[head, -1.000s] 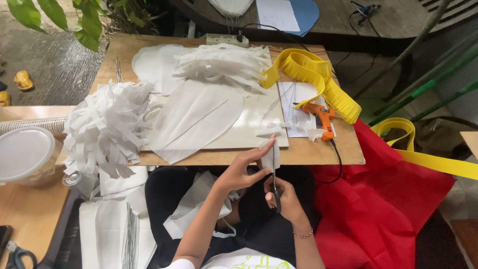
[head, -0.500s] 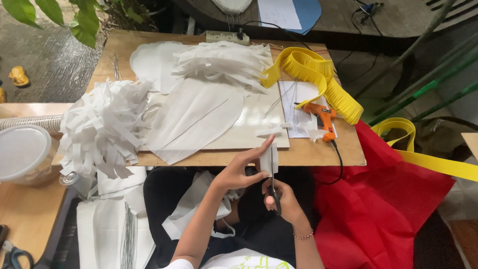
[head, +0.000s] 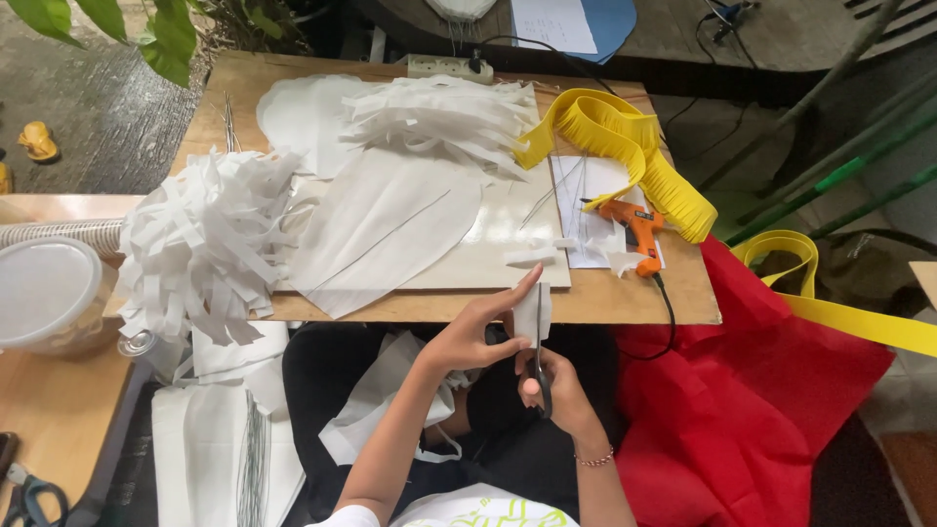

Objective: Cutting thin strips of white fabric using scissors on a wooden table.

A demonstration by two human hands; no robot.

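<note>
My left hand [head: 478,330] pinches a small white paper piece [head: 532,310] just in front of the wooden table's near edge [head: 625,307]. My right hand [head: 551,385] grips black scissors [head: 539,376], whose blades run up along the paper piece. Both hands hover over my lap, below the table edge. On the table lie a large white paper petal shape [head: 381,234], a pile of fringed white paper strips [head: 205,244], and more cut white pieces [head: 439,112] further back.
An orange glue gun [head: 636,234] with a black cord lies at the table's right, beside yellow fringed ribbon [head: 625,146]. Red fabric [head: 742,390] drapes at the right. A clear lidded tub [head: 49,293] and blue-handled scissors [head: 29,493] sit on the left side table.
The hands stay near the table's front edge; the left hand has shifted the paper piece slightly against the scissors. The camera view has shifted a little.
</note>
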